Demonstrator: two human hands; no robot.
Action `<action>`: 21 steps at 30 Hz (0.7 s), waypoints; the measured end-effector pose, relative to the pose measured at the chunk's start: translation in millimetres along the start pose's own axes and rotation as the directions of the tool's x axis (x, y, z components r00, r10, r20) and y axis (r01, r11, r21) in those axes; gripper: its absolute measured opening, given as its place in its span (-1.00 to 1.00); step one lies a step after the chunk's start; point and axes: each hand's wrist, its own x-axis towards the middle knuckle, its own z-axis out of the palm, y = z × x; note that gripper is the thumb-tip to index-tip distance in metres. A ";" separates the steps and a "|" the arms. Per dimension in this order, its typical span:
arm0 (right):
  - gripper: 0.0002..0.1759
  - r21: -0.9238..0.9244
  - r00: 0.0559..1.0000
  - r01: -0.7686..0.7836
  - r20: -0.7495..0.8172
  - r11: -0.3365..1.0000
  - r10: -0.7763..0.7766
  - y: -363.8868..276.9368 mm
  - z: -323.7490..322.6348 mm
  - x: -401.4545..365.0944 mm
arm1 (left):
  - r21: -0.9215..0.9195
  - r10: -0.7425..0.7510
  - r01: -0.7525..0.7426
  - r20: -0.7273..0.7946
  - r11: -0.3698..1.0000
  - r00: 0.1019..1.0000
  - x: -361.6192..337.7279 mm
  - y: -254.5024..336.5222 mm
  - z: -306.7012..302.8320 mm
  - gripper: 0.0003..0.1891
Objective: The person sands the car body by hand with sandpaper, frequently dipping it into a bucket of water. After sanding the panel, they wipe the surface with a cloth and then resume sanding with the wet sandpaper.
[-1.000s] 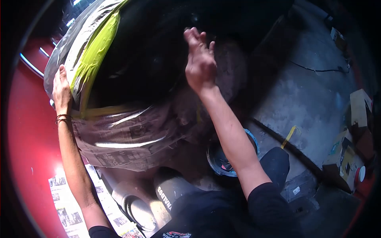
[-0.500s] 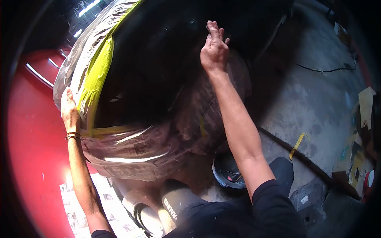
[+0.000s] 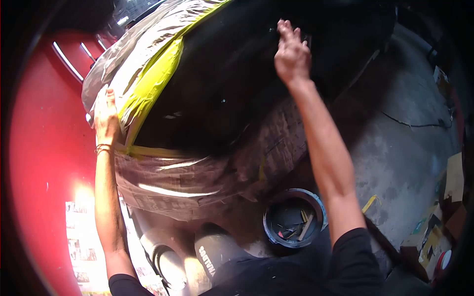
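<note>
A dark, glossy panel [image 3: 222, 93] fills the middle, edged with yellow tape [image 3: 158, 74] and covered along its left side by pale masking sheet [image 3: 116, 59]. Printed masking paper [image 3: 173, 185] wraps its lower side. My left hand [image 3: 106, 116] rests on the pale sheet at the left edge, fingers stretched up and holding nothing. Over the upper right part of the dark panel is my right hand [image 3: 293, 54], its fingers extended and partly apart, with nothing in it. Whether its fingertips touch the surface is hard to tell.
A round bucket [image 3: 295, 217] with several tools inside stands on the floor below. Red bodywork [image 3: 44, 128] is on the left. Cardboard pieces [image 3: 454, 177] lie at the right, and a dark cable [image 3: 419, 124] crosses the floor. Printed paper [image 3: 81, 241] lies lower left.
The view has shifted, with the panel and both arms appearing further right. More of the bucket shows. My right hand's fingers are a little more spread, and my left hand remains on the sheet.
</note>
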 end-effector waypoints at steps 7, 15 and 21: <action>-0.56 0.185 0.806 0.536 0.176 0.823 -0.565 -84.4 -58.0 -84.5 | 0.046 0.061 -0.062 0.007 0.997 0.998 2.7 -12.1 4.8 -0.23; -0.51 0.088 0.962 0.256 0.079 0.963 -0.263 -120.5 -15.6 -60.3 | 0.052 0.035 -0.033 -0.036 0.998 0.999 -5.4 -8.1 8.5 -0.20; -0.66 0.255 0.755 0.581 0.185 0.773 -0.629 -144.5 -41.2 -78.0 | 0.043 0.025 -0.022 -0.072 0.999 0.997 -5.7 -0.8 6.4 -0.19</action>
